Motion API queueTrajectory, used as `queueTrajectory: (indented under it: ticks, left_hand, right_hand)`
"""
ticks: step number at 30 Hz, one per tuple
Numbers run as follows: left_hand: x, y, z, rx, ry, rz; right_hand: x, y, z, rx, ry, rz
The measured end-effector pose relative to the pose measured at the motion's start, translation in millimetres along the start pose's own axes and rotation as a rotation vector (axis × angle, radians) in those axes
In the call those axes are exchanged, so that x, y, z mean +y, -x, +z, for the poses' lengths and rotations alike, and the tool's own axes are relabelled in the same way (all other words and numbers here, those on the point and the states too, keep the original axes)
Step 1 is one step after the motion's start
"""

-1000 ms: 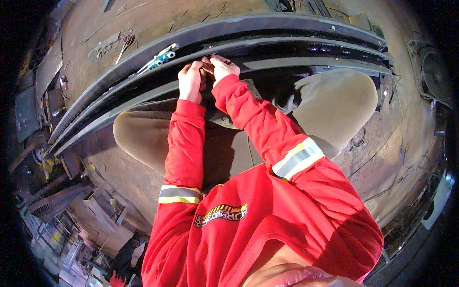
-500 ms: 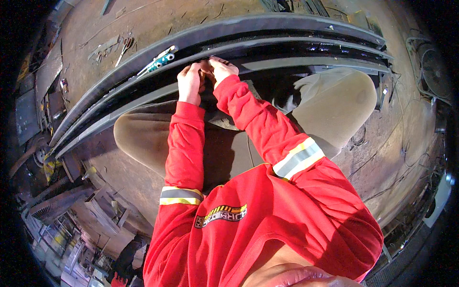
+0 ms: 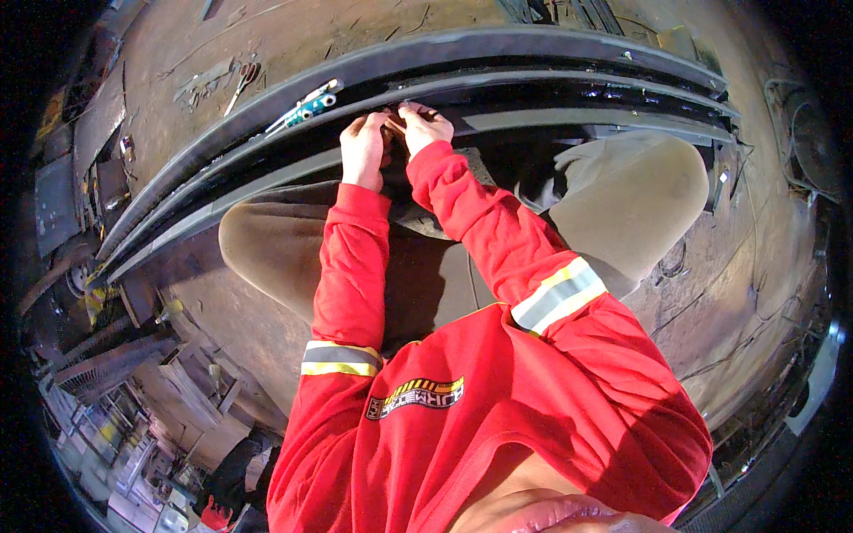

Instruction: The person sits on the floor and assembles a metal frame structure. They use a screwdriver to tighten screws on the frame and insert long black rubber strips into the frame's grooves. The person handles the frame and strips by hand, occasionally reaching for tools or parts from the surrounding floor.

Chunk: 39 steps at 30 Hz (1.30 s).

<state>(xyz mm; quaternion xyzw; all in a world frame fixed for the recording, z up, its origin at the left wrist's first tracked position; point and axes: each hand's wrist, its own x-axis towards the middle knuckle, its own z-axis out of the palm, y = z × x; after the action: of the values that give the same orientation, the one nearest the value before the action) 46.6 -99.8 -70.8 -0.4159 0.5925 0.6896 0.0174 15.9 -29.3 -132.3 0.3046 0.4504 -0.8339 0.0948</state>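
Note:
My left hand (image 3: 362, 153) and my right hand (image 3: 424, 130) are close together over the nearest part of a long dark metal beam (image 3: 498, 78). The fingers of both are curled in a pinch. Something small and brownish seems to lie between the fingertips, too small and too shaded to name. Just left of and beyond my hands, a teal and silver tool (image 3: 311, 108) rests on the beam. The beam has several grey raised edges with black recesses between them and spans the view from left to right.
My bent knees flank the work, the right knee (image 3: 635, 182) close to the beam. Scissor-like pliers with reddish handles (image 3: 244, 82) lie on the floor beyond. A round fan-like object (image 3: 807, 133) stands far right; boards and scrap (image 3: 191, 391) crowd the lower left.
The whole view has shifted slightly, so everything sits a little further right. My hands stay together at the beam, with the fingers slightly rearranged and the fingertips a bit further apart.

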Motion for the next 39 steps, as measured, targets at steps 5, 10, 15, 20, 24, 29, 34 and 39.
queueTrajectory:
  ticks: [5, 10, 15, 20, 24, 29, 34, 39]
  left_hand:
    - [0, -1, 0, -0.004, -0.001, 0.005]
    - [-4, -4, -2, 0.005, 0.025, 0.018]
    - [-5, -4, -2, -0.005, 0.047, 0.030]
    - [0, 0, -3, 0.010, -0.014, 0.025]
    - [6, 7, 2, -0.002, -0.039, -0.001]
    - [5, 7, -3, -0.022, -0.013, -0.004]
    - [6, 7, -1, -0.025, -0.036, -0.003]
    - [5, 7, -5, -0.044, -0.028, -0.007]
  right_hand:
    - [6, -1, 0, 0.062, 0.213, -0.100]
    - [2, 3, 3, 0.100, 0.398, -0.161]
    - [-12, 15, 7, 0.044, 0.184, -0.065]
    - [-10, 10, 4, 0.028, 0.297, -0.052]
    - [8, -14, -7, -0.034, 0.246, -0.022]
    - [-8, 1, -5, -0.150, 0.006, 0.121]
    - [10, -15, -12, -0.125, 0.057, 0.058]
    - [10, -13, -8, -0.130, 0.152, 0.046]
